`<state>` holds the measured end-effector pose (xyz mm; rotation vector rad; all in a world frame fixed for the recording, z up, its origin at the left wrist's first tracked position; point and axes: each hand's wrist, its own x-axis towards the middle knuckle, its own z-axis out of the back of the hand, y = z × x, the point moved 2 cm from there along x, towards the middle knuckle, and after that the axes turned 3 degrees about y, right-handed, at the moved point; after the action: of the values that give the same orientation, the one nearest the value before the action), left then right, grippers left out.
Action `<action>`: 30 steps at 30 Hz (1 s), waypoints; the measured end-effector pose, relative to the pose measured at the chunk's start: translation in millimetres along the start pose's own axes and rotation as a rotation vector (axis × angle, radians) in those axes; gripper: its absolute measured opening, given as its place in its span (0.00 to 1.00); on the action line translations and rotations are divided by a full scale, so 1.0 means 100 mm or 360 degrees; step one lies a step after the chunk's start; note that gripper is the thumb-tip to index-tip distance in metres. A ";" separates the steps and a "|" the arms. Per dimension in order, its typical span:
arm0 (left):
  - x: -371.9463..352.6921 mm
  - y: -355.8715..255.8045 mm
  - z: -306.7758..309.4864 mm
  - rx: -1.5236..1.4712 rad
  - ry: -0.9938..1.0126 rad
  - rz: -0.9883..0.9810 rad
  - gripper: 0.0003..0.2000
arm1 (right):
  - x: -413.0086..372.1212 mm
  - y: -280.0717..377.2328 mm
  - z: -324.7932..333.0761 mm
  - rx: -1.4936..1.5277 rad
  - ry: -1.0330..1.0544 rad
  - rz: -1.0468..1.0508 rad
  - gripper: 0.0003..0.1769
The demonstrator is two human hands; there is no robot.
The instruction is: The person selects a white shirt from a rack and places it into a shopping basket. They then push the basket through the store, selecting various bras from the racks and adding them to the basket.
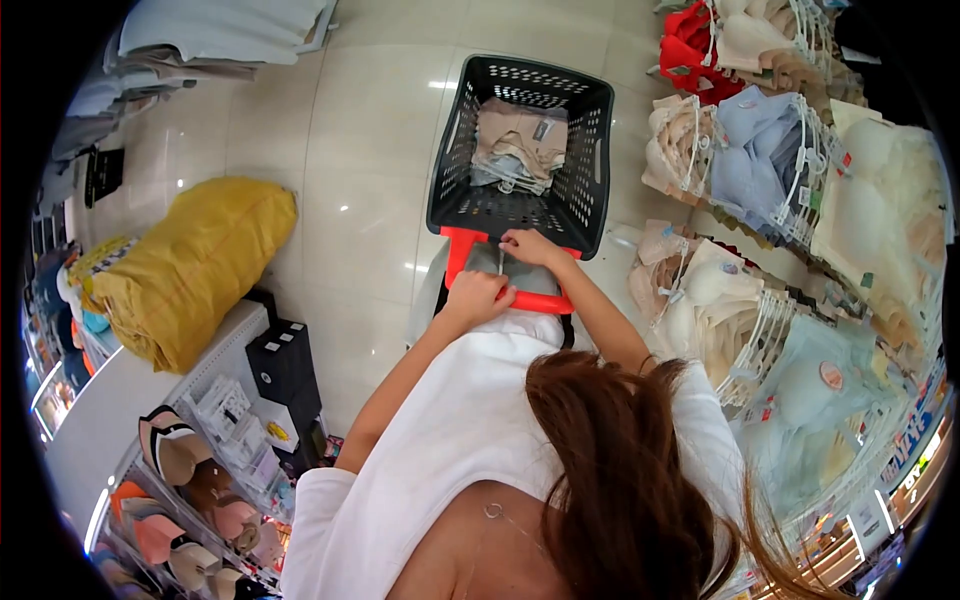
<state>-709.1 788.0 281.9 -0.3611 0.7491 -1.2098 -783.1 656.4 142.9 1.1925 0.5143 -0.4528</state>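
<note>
1. The left hand (478, 297) is seen just below centre, curled closed against the near edge of a pale grey item (522, 276).
2. The right hand (530, 246) is found just beyond it, toward 1 o'clock, with fingertips pinched shut on a thin strip at the top of the same item.
3. The pale grey item is held between both hands, directly over the red handle (540, 302); what exactly it is cannot be told.
4. The red handle is attached to the near end of a black basket (455, 180), which stands on the tiled floor (370, 120) at 12 o'clock.
5. Beige garments (520, 145) on white hangers are piled inside the basket, at its far end.
6. At 8 o'clock a shelf (215, 365) is seen, with black boxes (285, 365) stacked on it.
7. At 9 o'clock a full yellow sack (190, 265) is laid on the floor, well apart from the basket.
8. At 3 o'clock pale bras (760, 160) are hung in rows on racks, near the basket's right side.
9. At 11 o'clock folded clothes (210, 35) are stacked.
</note>
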 end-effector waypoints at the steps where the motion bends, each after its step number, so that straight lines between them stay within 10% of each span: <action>1: 0.01 -0.01 0.01 -0.0008 0.0015 -0.0009 0.13 | -0.17 0.10 0.03 0.0003 -0.0014 -0.0004 0.19; 10: 0.18 0.09 0.10 -0.0049 -0.0067 0.0068 0.14 | -1.13 0.91 0.16 -0.0229 -0.1008 -0.0201 0.19; 30: 1.79 0.08 0.94 0.0320 -0.0359 -0.0278 0.18 | -0.87 0.96 1.74 -0.0714 -0.2118 0.0400 0.10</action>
<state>-610.9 611.8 285.4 -0.3943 0.4033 -1.3694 -773.2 526.2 315.5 0.3287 -0.6547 -0.7457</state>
